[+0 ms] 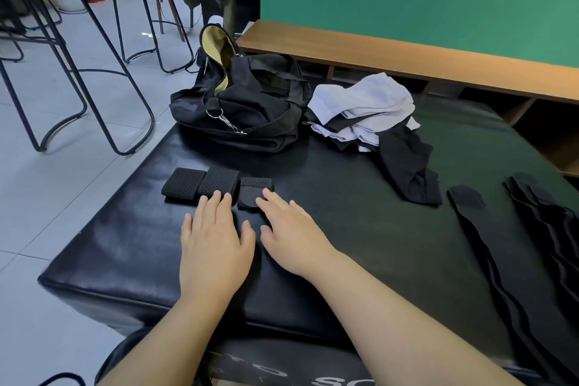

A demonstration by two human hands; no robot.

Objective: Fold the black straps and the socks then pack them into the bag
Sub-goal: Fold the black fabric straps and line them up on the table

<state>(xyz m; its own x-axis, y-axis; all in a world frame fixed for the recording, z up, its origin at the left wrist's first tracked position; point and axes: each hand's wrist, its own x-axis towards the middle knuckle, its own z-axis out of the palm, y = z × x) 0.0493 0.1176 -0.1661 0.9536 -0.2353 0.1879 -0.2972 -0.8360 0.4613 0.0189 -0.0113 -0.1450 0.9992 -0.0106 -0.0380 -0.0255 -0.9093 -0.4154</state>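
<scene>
Three folded black straps [216, 186], perforated on the outer face, are laid side by side on the black padded table [344, 229], in front of the black bag [247, 106]. The bag is seen unzipped, its yellow lining exposed. The left hand [214, 244] is laid flat with fingers extended, its fingertips touching the middle strap. The right hand [293, 233] is likewise flat, fingertips on the rightmost strap. White and black socks [369, 116] are heaped beside the bag. Unfolded long straps [513, 260] at the right are cut off by the frame edge.
</scene>
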